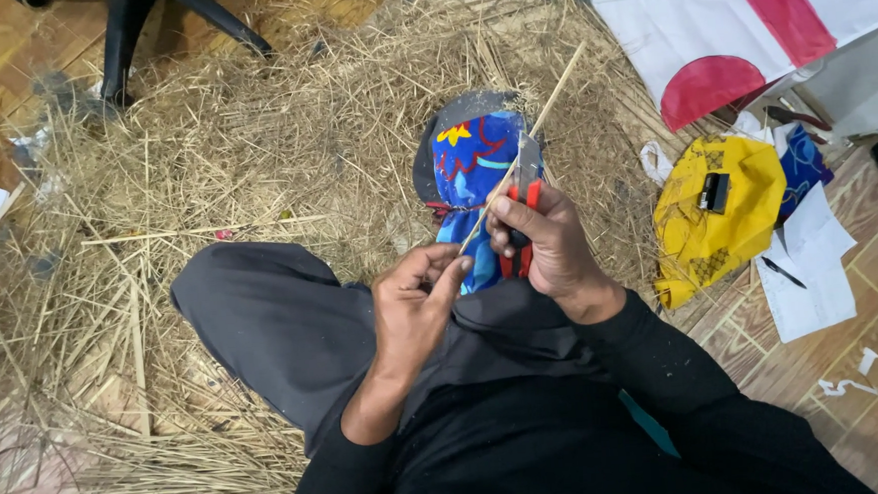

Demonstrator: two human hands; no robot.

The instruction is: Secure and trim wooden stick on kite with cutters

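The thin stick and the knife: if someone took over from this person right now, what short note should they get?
Left hand: pinches the near end of the thin stick.
Right hand: grips a red-handled knife, blade against the stick.
Around: shavings cover the floor; blue patterned cloth lies under the hands; yellow bag and papers at right.
Done: many shavings piled.
Left: how far this stick is trimmed, cannot tell.

A thin pale stick [523, 132] slants from lower left to upper right above the blue patterned cloth [475, 165], its lower end pinched in the left hand [417, 298] and its upper end pointing out over the straw beyond the cloth. A knife [526, 187] with a red handle and a grey blade stands nearly upright in the right hand [549, 241], its blade laid against the stick just above the cloth's right edge.
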